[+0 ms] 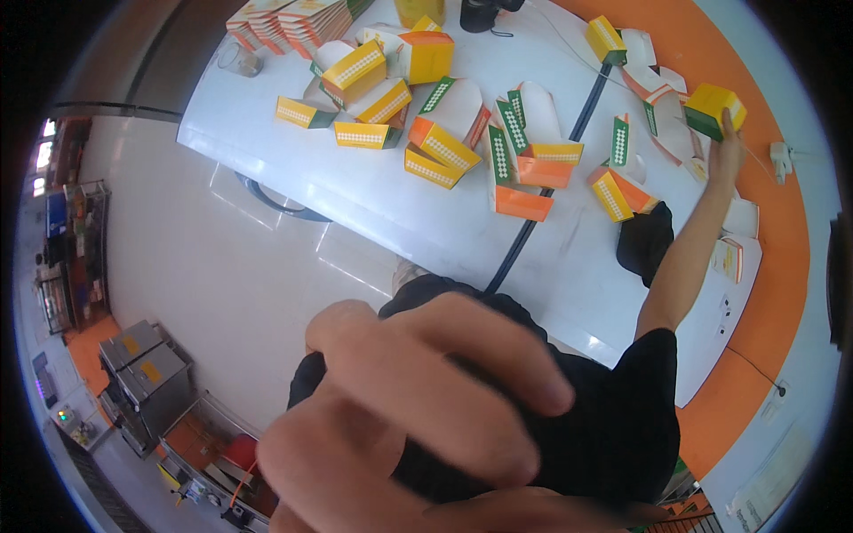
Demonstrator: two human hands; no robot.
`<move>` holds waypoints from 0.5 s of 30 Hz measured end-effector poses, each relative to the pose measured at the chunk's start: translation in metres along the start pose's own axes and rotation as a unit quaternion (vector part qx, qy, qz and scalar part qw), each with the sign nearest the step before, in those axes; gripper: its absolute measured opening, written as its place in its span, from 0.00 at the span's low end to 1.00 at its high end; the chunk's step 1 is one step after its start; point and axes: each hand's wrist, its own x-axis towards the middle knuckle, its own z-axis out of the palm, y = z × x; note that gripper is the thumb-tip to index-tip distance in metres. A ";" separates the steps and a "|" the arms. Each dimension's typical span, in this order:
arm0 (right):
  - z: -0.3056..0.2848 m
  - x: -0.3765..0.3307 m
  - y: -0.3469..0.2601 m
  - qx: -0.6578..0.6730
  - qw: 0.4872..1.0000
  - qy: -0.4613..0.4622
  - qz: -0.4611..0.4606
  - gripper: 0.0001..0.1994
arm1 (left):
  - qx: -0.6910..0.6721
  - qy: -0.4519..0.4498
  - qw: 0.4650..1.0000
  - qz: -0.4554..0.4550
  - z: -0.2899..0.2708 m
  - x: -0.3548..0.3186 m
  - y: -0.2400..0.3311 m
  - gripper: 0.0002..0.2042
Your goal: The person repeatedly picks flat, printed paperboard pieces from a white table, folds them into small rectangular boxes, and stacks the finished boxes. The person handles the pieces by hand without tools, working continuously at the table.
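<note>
My left hand (418,391) looms large and close in the lower middle, its fingers bent and apart, with nothing visible between them. At the far right of the table, my outstretched right hand (729,147) has its fingers on a small yellow and green paper box (713,108). White opened cartons (666,120) lie just left of that hand. A folded carton with yellow and orange sides (622,191) sits nearer to me. More opened cartons (444,133) spread across the middle of the white table (426,226), several leaning on each other.
Flat cartons (293,27) are stacked at the far left beside a clear glass (240,60). A black cap (647,242) lies under my right forearm. A dark strip (511,253) crosses the table. Grey cases (147,364) and a cart (209,457) stand on the left floor.
</note>
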 end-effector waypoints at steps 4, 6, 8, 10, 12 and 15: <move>0.037 -0.124 -0.097 -0.093 0.990 -0.096 -0.034 0.24 | -0.057 -0.015 0.993 -0.103 -0.006 0.000 0.012 0.17; 0.046 -0.194 -0.133 -0.327 0.931 -0.131 -0.092 0.20 | -0.038 -0.024 0.993 -0.106 -0.017 -0.005 0.006 0.21; 0.051 -0.256 -0.157 -0.370 0.901 -0.228 -0.019 0.18 | 0.042 -0.016 0.994 -0.104 -0.036 -0.008 -0.012 0.25; 0.061 -0.298 -0.170 -0.376 0.808 -0.426 -0.156 0.12 | 0.154 0.004 0.981 -0.117 -0.055 -0.008 -0.040 0.30; 0.076 -0.333 -0.172 -0.344 0.753 -0.526 -0.196 0.12 | 0.231 0.027 0.964 -0.126 -0.070 -0.006 -0.075 0.35; 0.101 -0.374 -0.160 -0.312 0.710 -0.599 -0.201 0.10 | 0.317 -0.022 0.912 -0.257 -0.071 -0.016 -0.126 0.43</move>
